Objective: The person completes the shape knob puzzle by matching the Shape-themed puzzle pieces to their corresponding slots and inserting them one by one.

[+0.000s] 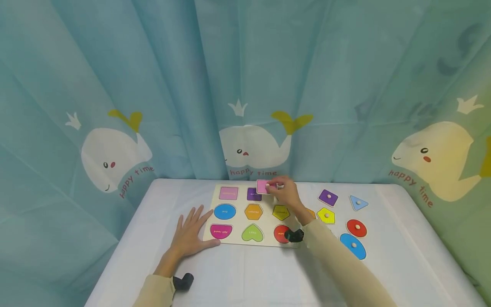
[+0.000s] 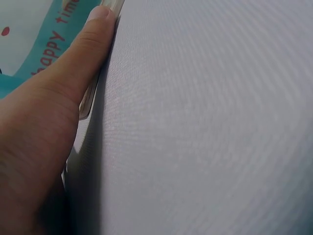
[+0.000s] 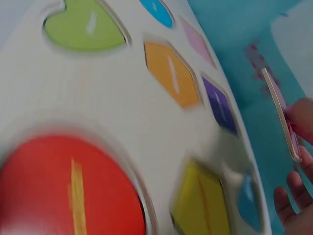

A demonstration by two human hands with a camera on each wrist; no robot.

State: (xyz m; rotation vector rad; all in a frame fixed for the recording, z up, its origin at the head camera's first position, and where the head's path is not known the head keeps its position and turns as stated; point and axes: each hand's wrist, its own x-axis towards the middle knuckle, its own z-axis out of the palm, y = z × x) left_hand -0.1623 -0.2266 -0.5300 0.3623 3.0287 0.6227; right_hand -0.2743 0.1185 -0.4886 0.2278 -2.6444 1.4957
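Observation:
My right hand point(image 1: 287, 194) pinches a pink rectangular knob puzzle piece point(image 1: 261, 186), raised over the far edge of the puzzle board point(image 1: 237, 221). In the right wrist view the piece point(image 3: 282, 115) is seen nearly edge-on, tilted, clear of the board. Below it in the head view lies the purple recess point(image 1: 253, 195), partly covered; the pink recess point(image 1: 228, 193) is to its left. My left hand point(image 1: 189, 234) lies with spread fingers at the board's left side, thumb along the near edge. The left wrist view shows that thumb point(image 2: 83, 54) against the board's edge.
Right of the board lie loose knob pieces: a purple one point(image 1: 328, 198), a light blue triangle point(image 1: 358, 203), a yellow pentagon point(image 1: 326, 215), a red circle point(image 1: 356, 228) and a blue oval point(image 1: 353, 246). My right forearm partly hides an orange piece point(image 1: 311, 212). A curtain point(image 1: 261, 85) hangs behind the table.

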